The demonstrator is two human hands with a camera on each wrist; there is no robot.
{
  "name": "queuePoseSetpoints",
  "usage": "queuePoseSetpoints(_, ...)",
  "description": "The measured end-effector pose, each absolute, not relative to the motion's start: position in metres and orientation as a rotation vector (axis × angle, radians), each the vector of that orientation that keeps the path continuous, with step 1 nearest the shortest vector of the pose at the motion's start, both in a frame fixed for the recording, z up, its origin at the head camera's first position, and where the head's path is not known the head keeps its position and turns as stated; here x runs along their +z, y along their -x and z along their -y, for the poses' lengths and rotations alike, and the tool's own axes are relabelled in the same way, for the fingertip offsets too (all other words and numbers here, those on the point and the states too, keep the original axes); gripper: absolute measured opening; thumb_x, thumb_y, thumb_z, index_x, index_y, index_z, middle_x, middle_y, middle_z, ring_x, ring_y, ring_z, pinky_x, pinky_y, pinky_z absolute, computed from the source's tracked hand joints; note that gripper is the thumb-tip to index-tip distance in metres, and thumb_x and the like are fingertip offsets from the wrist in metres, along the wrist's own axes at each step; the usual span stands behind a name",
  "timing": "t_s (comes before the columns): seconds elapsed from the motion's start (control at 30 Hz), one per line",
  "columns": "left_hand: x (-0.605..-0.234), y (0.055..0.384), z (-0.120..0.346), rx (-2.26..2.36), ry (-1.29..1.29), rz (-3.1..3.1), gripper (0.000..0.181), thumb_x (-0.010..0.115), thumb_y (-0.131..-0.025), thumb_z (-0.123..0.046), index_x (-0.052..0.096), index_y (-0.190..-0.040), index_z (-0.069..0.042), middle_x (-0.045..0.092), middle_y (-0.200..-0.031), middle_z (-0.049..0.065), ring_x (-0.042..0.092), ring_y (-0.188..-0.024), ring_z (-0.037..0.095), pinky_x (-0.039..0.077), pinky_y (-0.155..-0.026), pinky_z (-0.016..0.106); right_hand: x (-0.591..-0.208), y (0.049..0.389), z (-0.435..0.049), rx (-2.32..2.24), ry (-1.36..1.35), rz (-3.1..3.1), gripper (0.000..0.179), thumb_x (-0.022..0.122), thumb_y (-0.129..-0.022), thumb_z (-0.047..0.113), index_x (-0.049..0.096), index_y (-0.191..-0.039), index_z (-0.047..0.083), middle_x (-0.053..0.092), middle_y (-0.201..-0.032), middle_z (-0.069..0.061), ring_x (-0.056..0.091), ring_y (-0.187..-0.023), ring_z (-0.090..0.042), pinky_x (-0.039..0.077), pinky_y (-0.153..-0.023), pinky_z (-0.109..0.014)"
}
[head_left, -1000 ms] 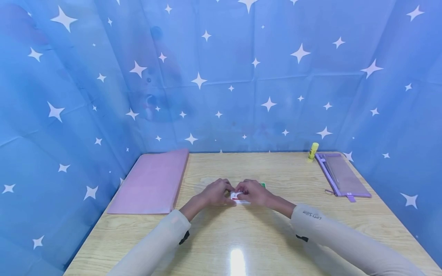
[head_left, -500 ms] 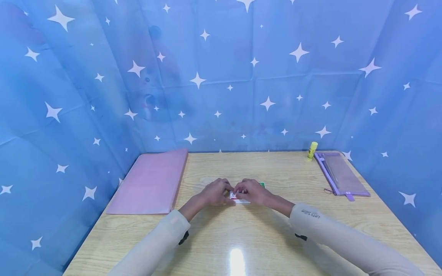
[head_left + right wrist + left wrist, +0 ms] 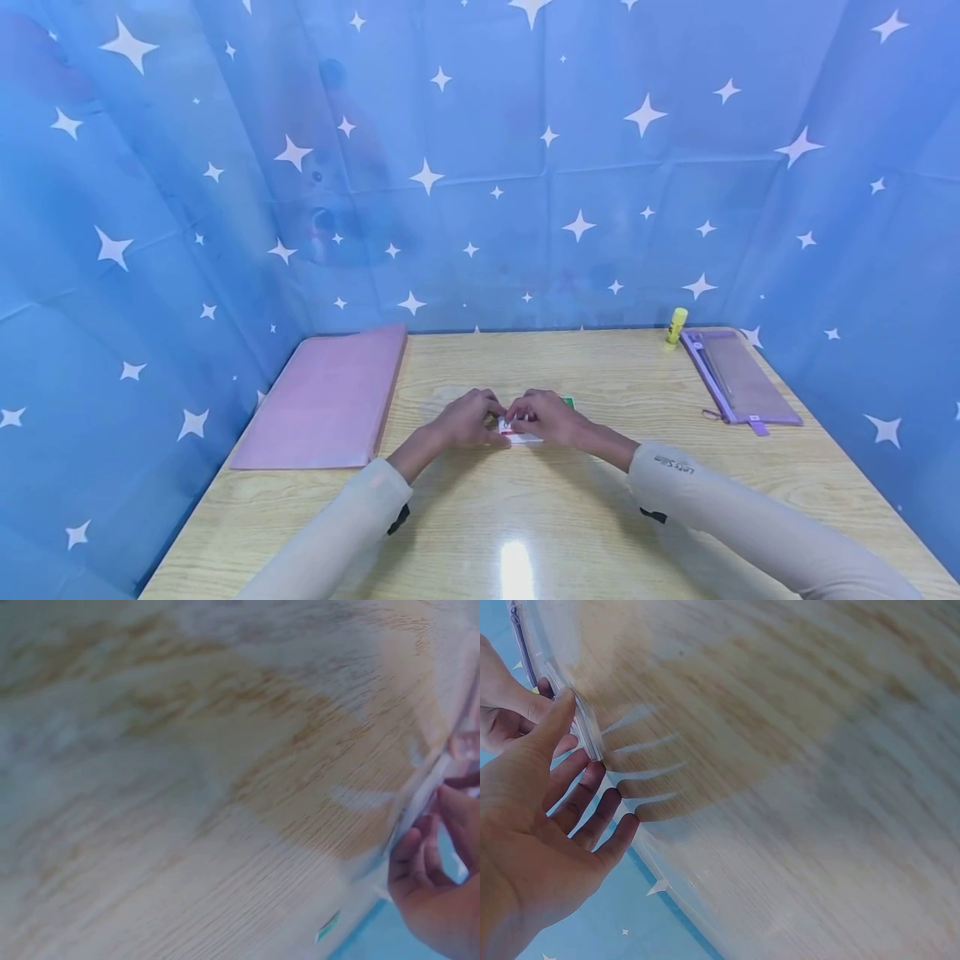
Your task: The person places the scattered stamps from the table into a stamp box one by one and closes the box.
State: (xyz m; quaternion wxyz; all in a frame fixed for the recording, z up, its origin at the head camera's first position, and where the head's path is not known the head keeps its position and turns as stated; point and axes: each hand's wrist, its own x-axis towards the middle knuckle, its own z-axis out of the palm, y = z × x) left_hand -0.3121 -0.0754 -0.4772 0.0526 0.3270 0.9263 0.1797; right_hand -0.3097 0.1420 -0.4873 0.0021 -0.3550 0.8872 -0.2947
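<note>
A small flat white packet (image 3: 524, 437) with a red stripe and dark lettering lies at mid-table, between my two hands. My left hand (image 3: 468, 419) holds its left end, thumb on the near side and fingers on the far side. In the left wrist view the packet (image 3: 591, 737) shows layered edges, and the fingertips come down right at the tabletop. My right hand (image 3: 553, 418) pinches the packet with thumb and curled fingers, covering its right part. Behind that hand, a green item (image 3: 569, 402) shows only a corner.
The wooden table (image 3: 450, 517) stands before a blue star-patterned curtain (image 3: 480, 125). A pink folder (image 3: 322, 400) lies at the left. Upright at the back right is a yellow glue stick (image 3: 676, 328), beside a purple zip pouch (image 3: 753, 379) with slim items inside.
Both hands keep almost the same place and grip on the packet. The whole head view has shifted slightly.
</note>
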Motion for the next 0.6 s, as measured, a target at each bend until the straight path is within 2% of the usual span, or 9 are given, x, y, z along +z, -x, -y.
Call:
queuePoseSetpoints(0.2,-0.4773,0.3113,0.0753,0.550,-0.978,-2.819,0.048,0.087,-0.085,-0.039,0.077,-0.124,-0.013,0.070,-0.119,0.001,0.061,-0.108,0.016,0.051,-0.093,0.030,-0.4856,0.3080,-0.1435,-0.958,1.073,-2.754,0.011,0.073,-0.098,0.011,0.078,-0.108,0.008,0.067,-0.092,0.000,0.060,-0.077,-0.007,0.051,-0.068,-0.023)
queuePoseSetpoints(0.37,-0.4777,0.3103,0.0754,0.560,-0.959,-2.821,0.049,0.087,-0.086,-0.039,0.076,-0.125,-0.012,0.070,-0.120,0.001,0.061,-0.108,0.015,0.051,-0.093,0.030,-0.4821,0.3076,-0.1450,-1.006,1.049,-2.726,0.012,0.073,-0.098,0.010,0.078,-0.109,0.007,0.070,-0.095,-0.003,0.066,-0.080,-0.013,0.053,-0.068,-0.024)
queuePoseSetpoints(0.6,-0.4770,0.3098,0.0749,0.584,-0.947,-2.820,0.051,0.087,-0.085,-0.038,0.076,-0.126,-0.011,0.070,-0.116,0.000,0.060,-0.101,0.014,0.050,-0.086,0.027,-0.4774,0.3089,-0.1492,-0.999,1.023,-2.713,0.013,0.072,-0.098,0.008,0.077,-0.110,0.005,0.074,-0.098,-0.006,0.070,-0.086,-0.018,0.055,-0.070,-0.026)
